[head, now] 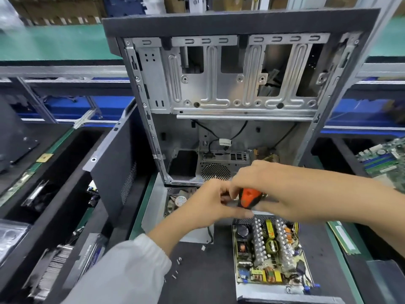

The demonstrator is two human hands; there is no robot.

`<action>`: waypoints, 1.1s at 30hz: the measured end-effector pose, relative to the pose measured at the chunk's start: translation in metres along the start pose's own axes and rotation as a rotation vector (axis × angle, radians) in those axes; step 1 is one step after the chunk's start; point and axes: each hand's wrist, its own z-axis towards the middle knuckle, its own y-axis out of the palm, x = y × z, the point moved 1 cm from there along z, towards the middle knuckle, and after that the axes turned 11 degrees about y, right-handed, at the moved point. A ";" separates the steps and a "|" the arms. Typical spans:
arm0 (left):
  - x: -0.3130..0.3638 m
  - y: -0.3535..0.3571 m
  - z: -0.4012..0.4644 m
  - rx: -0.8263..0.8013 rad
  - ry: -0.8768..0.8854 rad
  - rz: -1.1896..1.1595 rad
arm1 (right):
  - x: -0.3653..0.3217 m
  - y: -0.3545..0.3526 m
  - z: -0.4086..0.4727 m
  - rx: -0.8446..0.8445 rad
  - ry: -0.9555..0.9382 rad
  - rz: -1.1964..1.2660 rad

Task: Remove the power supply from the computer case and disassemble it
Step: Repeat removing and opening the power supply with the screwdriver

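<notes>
The opened power supply (271,255) lies on the black mat, its circuit board with heatsinks and coils exposed. Its grey metal cover (153,207) with a fan lies to the left, just in front of the upright computer case (219,95). My right hand (263,189) grips an orange and black screwdriver (248,197) above the far edge of the power supply. My left hand (208,205) meets it there, its curled fingers touching the tool's black end. The screwdriver's tip is hidden by my hands.
Loose screws (178,261) lie on the mat in front of the cover. A black side panel (114,163) leans left of the case. Bins (54,249) with parts stand at left, and a green motherboard (385,163) rests at right.
</notes>
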 end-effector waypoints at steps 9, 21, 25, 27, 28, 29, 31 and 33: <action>-0.012 -0.002 -0.001 0.022 -0.005 -0.030 | -0.008 0.005 0.011 0.072 0.114 -0.262; -0.007 0.004 0.018 -0.121 -0.056 0.102 | -0.020 0.004 0.023 0.151 0.194 -0.607; -0.010 -0.007 0.013 -0.203 -0.047 -0.027 | -0.004 0.003 0.010 0.136 0.090 -0.507; -0.012 -0.011 0.011 -0.195 -0.057 0.013 | -0.001 0.001 0.003 0.039 0.044 -0.413; -0.012 -0.011 0.011 -0.179 -0.036 0.037 | -0.003 0.001 0.002 0.029 0.047 -0.381; -0.013 -0.010 0.011 -0.154 -0.013 0.044 | -0.005 0.000 0.002 0.040 0.084 -0.359; -0.016 -0.006 0.013 -0.115 0.001 0.034 | -0.009 0.001 0.006 0.116 0.214 -0.396; -0.016 -0.002 0.014 -0.105 -0.014 0.002 | -0.012 0.007 0.010 0.143 0.279 -0.464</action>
